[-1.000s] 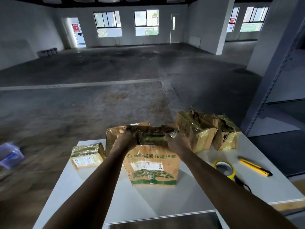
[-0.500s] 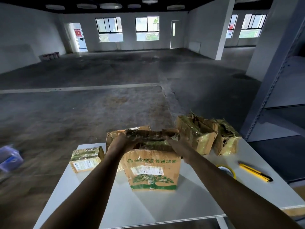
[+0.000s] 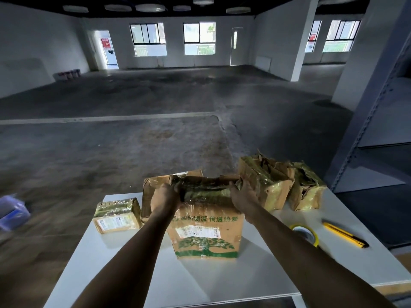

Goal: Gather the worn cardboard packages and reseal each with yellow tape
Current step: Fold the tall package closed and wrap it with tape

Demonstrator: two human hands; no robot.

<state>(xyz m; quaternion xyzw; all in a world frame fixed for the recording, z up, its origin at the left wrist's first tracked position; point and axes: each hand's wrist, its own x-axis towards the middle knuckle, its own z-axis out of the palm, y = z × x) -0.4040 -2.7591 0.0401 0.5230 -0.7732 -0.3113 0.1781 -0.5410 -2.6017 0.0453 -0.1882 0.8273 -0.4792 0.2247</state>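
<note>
A worn cardboard box with a green tree print stands in the middle of the white table. My left hand grips its crumpled top at the left end. My right hand grips the top at the right end. A second brown box leans behind it, mostly hidden. A small taped package lies to the left. Two torn, tape-wrapped boxes, one larger and one smaller, stand at the back right. The yellow tape roll lies right of my right forearm.
A yellow utility knife lies near the table's right edge. A blue-grey metal shelf rack rises at the right. A blue bag sits on the concrete floor to the left. The far table edge drops to the floor behind the boxes.
The view tilted up slightly. Both hands stayed on the tree-print box's crumpled top and shifted a little along it; the box has hardly moved.
</note>
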